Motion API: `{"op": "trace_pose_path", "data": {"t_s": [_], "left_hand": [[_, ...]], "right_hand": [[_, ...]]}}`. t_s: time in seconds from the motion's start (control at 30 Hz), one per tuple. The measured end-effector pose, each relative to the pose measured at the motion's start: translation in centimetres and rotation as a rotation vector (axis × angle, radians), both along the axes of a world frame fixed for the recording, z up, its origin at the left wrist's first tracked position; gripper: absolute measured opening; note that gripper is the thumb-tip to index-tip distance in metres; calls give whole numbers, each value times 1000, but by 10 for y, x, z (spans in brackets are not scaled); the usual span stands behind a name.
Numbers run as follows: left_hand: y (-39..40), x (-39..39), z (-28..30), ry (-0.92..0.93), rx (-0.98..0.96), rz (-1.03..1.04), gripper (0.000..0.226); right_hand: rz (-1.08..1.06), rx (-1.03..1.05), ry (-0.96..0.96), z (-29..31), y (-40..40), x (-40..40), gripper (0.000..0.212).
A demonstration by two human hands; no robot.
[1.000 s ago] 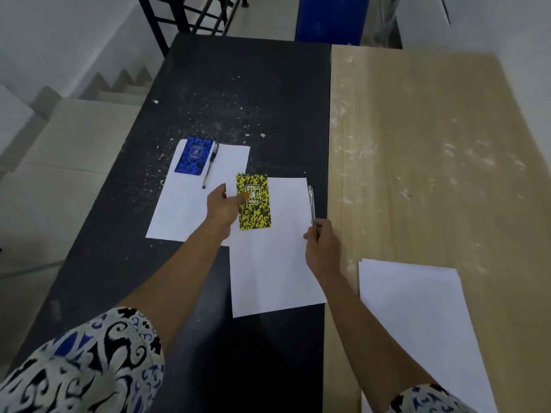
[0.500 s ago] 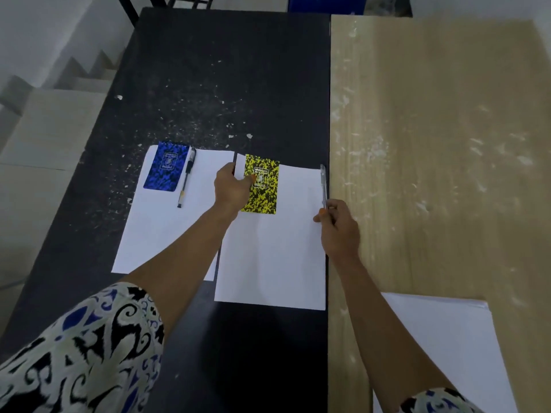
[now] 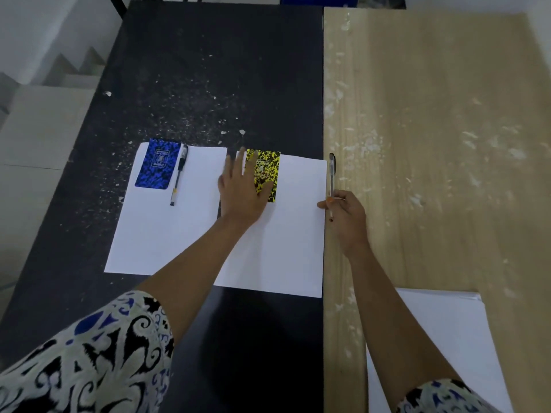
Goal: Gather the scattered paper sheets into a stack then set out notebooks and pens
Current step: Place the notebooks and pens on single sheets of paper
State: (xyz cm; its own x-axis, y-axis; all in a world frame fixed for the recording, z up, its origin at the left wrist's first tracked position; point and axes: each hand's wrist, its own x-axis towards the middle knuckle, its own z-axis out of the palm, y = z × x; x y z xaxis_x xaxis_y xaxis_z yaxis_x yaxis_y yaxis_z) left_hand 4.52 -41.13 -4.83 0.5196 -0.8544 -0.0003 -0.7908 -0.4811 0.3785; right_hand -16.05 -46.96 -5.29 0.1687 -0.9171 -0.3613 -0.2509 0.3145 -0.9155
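Note:
Two white sheets lie side by side on the black table (image 3: 208, 70). The left sheet (image 3: 161, 228) carries a blue notebook (image 3: 159, 163) at its top left corner and a pen (image 3: 178, 175) beside it. On the right sheet (image 3: 286, 234) sits a yellow notebook (image 3: 266, 171); my left hand (image 3: 241, 186) lies flat with straight fingers over its left part. My right hand (image 3: 347, 216) pinches a clear pen (image 3: 332, 180) that points away from me along the sheet's right edge.
A light wooden table (image 3: 432, 129) adjoins the black one on the right. A stack of white paper (image 3: 441, 338) lies at its near edge under my right forearm. Steps (image 3: 59, 76) drop away on the far left.
My left hand let go of the yellow notebook's edge and now lies flat on it. The right sheet has been squared up beside the left one. My right hand keeps hold of the pen.

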Motion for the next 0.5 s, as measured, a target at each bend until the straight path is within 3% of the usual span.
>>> {"op": "trace_pose_path", "data": {"t_s": [0.1, 0.3, 0.5], "left_hand": [[11, -12, -14, -94, 201, -174, 58], [4, -23, -22, -88, 266, -119, 57], [-2, -20, -22, -93, 275, -104, 57]], "right_hand": [[5, -11, 21, 1, 4, 3, 10], [12, 15, 11, 2, 10, 15, 13], [18, -219, 315, 2, 17, 42, 16]]}}
